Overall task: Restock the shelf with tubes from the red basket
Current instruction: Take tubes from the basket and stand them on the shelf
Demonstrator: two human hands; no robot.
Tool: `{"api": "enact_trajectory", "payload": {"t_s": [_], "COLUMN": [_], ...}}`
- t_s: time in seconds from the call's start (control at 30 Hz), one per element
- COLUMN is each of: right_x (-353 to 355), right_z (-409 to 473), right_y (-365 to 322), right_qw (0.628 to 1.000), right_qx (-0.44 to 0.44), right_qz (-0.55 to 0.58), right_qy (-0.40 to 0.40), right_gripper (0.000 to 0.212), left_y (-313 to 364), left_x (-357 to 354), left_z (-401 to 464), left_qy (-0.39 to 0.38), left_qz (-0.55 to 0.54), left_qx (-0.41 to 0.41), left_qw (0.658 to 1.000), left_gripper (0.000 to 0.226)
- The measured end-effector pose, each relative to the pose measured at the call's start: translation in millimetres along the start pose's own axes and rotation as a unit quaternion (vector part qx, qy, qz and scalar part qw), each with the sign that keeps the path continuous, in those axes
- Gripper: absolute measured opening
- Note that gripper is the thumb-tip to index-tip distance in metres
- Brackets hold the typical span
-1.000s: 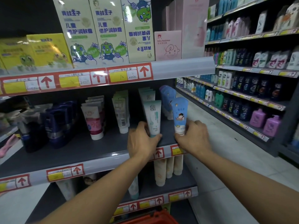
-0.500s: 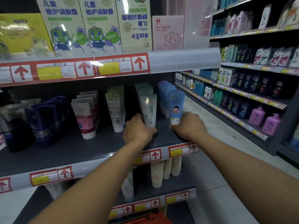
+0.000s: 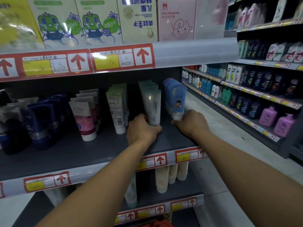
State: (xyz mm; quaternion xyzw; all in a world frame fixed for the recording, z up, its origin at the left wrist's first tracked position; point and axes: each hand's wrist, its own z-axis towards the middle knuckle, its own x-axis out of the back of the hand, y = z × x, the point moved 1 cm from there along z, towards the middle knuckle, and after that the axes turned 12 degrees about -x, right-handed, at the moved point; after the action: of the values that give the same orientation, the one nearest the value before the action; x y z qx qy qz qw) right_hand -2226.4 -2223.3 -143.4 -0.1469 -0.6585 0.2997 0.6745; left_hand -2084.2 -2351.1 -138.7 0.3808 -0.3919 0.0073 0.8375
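On the shelf (image 3: 82,154), left hand (image 3: 141,130) gripping white-green tube (image 3: 152,108), right hand (image 3: 191,123) gripping blue tube (image 3: 177,105).

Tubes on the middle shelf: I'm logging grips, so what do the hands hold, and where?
Left hand grips the teal-white tube at its cap end; right hand grips the blue tube at its base.

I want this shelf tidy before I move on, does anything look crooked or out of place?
Mostly neat. The third box on the top shelf has its print upside down, unlike the frog boxes beside it. The left hand grips the teal tube and the right hand the blue tube; both stand upright.
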Motion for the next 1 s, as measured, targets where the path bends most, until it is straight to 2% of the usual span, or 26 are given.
{"api": "enact_trajectory", "payload": {"t_s": [0.37, 1.0], "right_x": [-5.0, -8.1], "right_z": [-0.4, 5.7], "right_y": [1.6, 2.3], "right_qw": [0.998, 0.999], "right_qx": [0.046, 0.039], "right_qz": [-0.038, -0.031], "right_qy": [0.019, 0.018], "right_gripper": [0.056, 0.052], "left_y": [-2.1, -7.8], "left_x": [-2.6, -5.4], "left_z": [1.1, 5.9], "left_qy": [-0.012, -0.006], "left_qz": [-0.007, 0.003], "left_qx": [-0.016, -0.006], "left_qw": [1.0, 1.0], "left_gripper": [0.051, 0.06]}}
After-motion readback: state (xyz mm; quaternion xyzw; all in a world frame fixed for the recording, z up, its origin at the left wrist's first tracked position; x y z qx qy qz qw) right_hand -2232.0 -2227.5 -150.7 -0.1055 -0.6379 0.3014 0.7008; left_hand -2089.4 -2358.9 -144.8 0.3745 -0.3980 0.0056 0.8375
